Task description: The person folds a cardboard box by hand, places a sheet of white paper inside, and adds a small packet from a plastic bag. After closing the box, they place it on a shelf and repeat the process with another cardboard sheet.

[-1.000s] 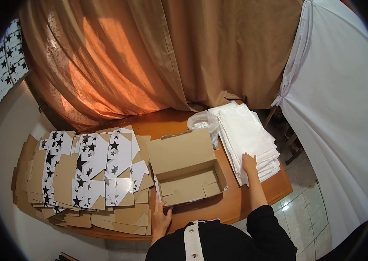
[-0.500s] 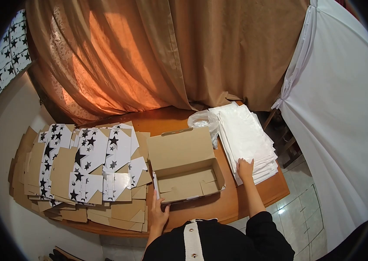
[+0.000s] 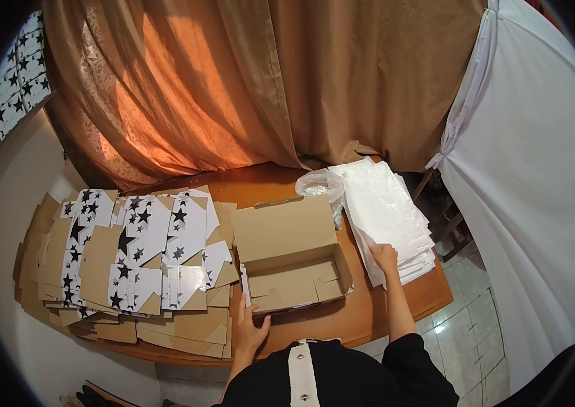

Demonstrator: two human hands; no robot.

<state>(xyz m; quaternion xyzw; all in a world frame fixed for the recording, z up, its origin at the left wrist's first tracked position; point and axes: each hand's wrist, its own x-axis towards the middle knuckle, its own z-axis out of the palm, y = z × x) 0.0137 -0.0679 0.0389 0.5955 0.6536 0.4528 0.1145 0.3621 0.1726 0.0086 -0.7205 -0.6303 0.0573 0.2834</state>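
Note:
An open cardboard box [image 3: 294, 274] stands on the table in front of me, its lid raised at the back and its inside bare brown. At the box's front left corner is my left hand [image 3: 252, 332], fingers stretched out along the side and thumb apart. To the right lies a stack of white paper sheets [image 3: 386, 210], somewhat uneven at its edges. My right hand [image 3: 384, 258] is on the near left part of this stack, its fingers curled together on the edge of a top sheet. The fingertips are partly hidden.
Many flat cardboard pieces [image 3: 192, 325], some printed with black stars, cover the left of the wooden table [image 3: 348, 319]. A clear plastic bag [image 3: 321, 183] sits behind the box. Brown curtains [image 3: 369, 81] hang at the back, a white cloth [image 3: 525, 169] at right.
My right hand has gone from fingers spread on the paper stack to fingers curled at the sheet's edge. My left hand stays by the box corner.

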